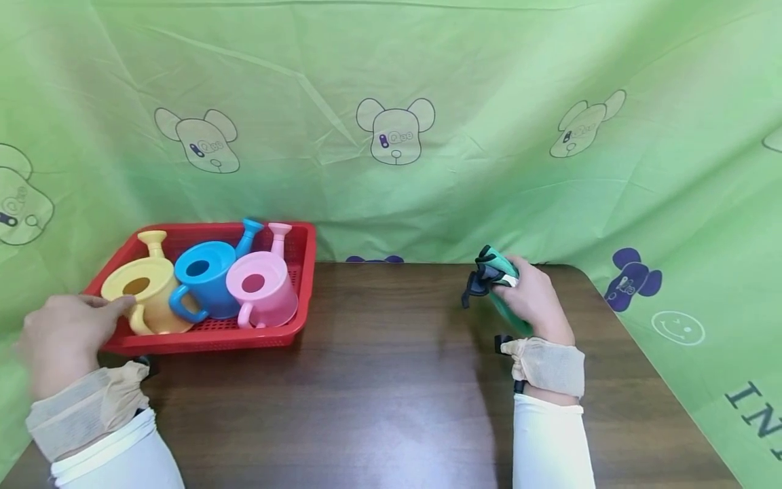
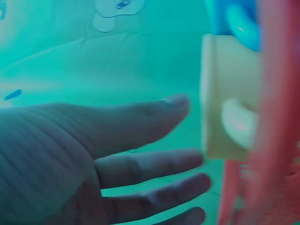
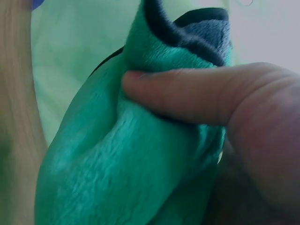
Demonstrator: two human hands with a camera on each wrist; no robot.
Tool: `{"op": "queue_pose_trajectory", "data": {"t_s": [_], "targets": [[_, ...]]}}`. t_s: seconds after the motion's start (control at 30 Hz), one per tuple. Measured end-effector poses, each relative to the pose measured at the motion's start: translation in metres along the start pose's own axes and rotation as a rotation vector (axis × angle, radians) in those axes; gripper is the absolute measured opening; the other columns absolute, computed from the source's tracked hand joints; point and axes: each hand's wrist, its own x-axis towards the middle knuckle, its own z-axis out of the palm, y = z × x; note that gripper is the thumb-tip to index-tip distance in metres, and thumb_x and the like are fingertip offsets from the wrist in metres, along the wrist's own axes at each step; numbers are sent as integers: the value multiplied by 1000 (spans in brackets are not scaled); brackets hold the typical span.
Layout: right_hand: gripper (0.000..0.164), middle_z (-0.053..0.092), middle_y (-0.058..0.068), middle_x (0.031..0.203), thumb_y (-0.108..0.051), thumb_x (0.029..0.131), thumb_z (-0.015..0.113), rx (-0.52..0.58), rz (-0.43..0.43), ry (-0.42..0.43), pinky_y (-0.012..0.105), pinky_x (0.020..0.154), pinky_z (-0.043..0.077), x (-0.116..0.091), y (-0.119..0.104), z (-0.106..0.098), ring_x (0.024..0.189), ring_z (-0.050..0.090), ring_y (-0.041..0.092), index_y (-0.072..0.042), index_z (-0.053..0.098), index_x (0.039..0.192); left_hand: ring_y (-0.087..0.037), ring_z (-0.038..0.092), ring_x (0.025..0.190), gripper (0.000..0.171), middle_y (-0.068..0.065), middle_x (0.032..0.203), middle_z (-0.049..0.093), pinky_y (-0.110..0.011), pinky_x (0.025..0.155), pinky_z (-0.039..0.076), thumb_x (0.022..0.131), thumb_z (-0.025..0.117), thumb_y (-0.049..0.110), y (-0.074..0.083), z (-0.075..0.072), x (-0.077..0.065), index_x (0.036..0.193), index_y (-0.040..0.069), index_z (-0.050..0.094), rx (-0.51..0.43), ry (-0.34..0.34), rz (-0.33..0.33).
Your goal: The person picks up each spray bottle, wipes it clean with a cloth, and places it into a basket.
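Note:
A green towel (image 3: 122, 154) with a dark grey reverse and black edging hangs bunched in my right hand (image 1: 531, 299). The thumb presses on its folds in the right wrist view. At the left end of a red basket (image 1: 214, 345), my left hand (image 1: 67, 336) reaches out with straight, spread fingers and holds nothing. Its thumb tip overlaps the yellow watering can (image 1: 161, 292) in the head view, while the left wrist view shows the fingers apart from the can. Blue (image 1: 208, 285) and pink (image 1: 269, 288) watering cans stand beside it in the basket.
A brown wooden table (image 1: 366, 380) carries the basket at its back left. Behind it hangs a green curtain (image 1: 293, 136) printed with cartoon animal heads, which also drapes down along the table's right side.

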Motion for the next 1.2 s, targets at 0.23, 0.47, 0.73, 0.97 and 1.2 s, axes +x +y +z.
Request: {"op": "queue_pose_trajectory", "data": {"t_s": [0.23, 0.47, 0.73, 0.97, 1.2], "targets": [[69, 56, 34, 143, -24, 95, 67, -41, 110, -100, 58, 92, 51, 5, 21, 3, 114, 58, 48, 1, 42, 155, -62, 26, 145, 76, -42, 157, 35, -69, 109, 28, 107, 35, 54, 10, -9, -18, 156, -4, 41, -193, 140, -35], [75, 54, 36, 143, -26, 92, 72, -55, 157, -168, 51, 88, 52, 11, 35, 16, 112, 58, 45, 2, 40, 154, -58, 23, 151, 72, -42, 159, 30, -70, 116, 22, 107, 34, 51, 15, -11, -24, 160, 1, 38, -282, 207, 15], [85, 55, 35, 141, -27, 89, 76, 2, 169, -194, 46, 84, 53, 11, 32, 16, 112, 58, 44, 1, 35, 158, -48, 10, 160, 64, -31, 171, 17, -67, 124, 12, 108, 37, 40, 23, -9, -28, 161, 5, 37, -378, 277, 35], [100, 46, 38, 148, -33, 90, 78, 4, 127, -274, 48, 90, 50, 11, 32, 16, 117, 53, 44, 0, 21, 164, -47, 8, 160, 62, -35, 169, 17, -67, 125, 5, 107, 42, 35, 30, -9, -36, 159, 1, 40, -390, 312, 85], [108, 41, 39, 151, -35, 87, 83, 2, 69, -327, 55, 101, 48, 9, 32, 19, 125, 51, 46, 0, 17, 165, -49, 9, 158, 63, -37, 167, 18, -69, 123, 1, 106, 43, 35, 38, -9, -42, 158, -2, 41, -390, 325, 110]]}}
